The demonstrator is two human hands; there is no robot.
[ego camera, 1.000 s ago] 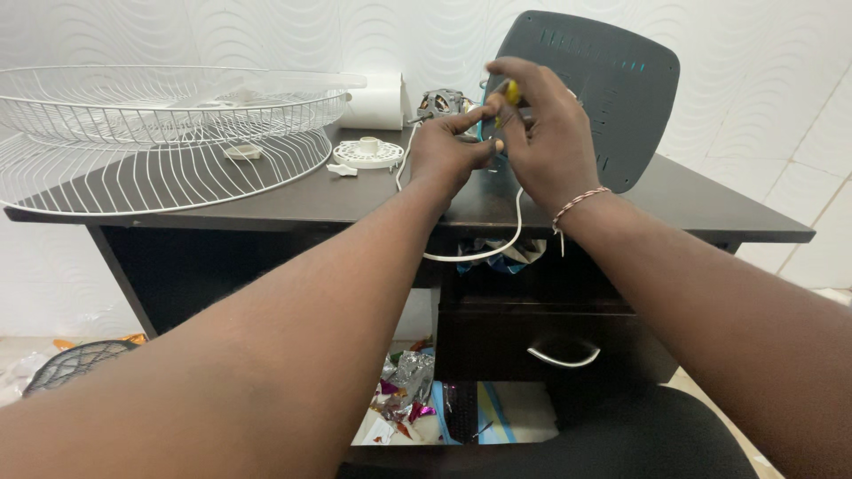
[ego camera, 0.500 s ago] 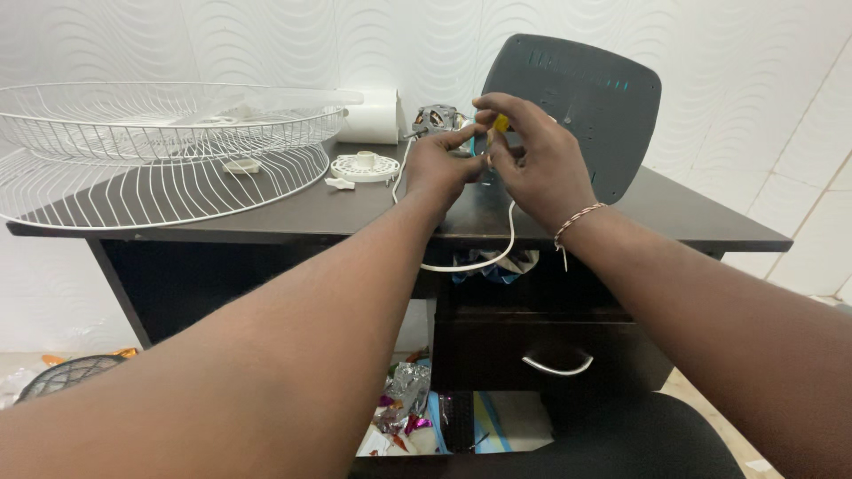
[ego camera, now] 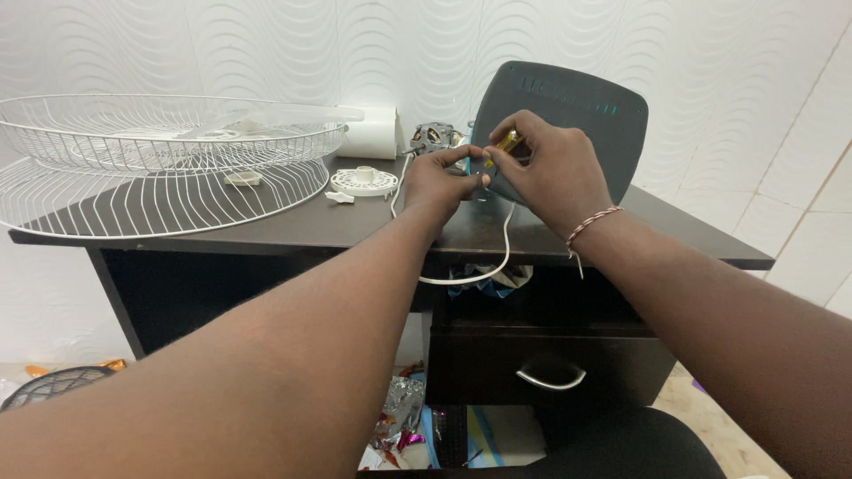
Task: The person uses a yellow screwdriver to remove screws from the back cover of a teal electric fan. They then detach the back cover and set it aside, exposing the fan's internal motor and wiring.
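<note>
- Up near the back edge of the desk (ego camera: 293,217), both hands meet just in front of a dark grey panel (ego camera: 577,115) that leans upright against the wall.
- The right hand (ego camera: 546,168) is closed on a yellow-handled screwdriver (ego camera: 503,144), pinched between thumb and fingertips; only a short stretch of the handle shows.
- The screwdriver's long axis runs on a slant: handle end up and to the right, working end down and to the left, toward the left hand. Its tip is hidden behind the fingers.
- The left hand (ego camera: 441,180) is curled shut around a small part; the part itself is covered, so what it is cannot be told. Its thumb and forefinger touch the right hand's fingertips.
- A white cord (ego camera: 506,244) runs down from the hands, loops over the front edge of the desk and climbs back.
- Just behind the left hand, a fan motor (ego camera: 432,136) stands by the back edge, next to a white cylinder (ego camera: 373,135).
- Toward the left end lie two white wire fan guards (ego camera: 160,160), with a small white round vented cap (ego camera: 364,181) between them and the hands.
- Below the front edge sits a drawer with a curved metal handle (ego camera: 550,380).
</note>
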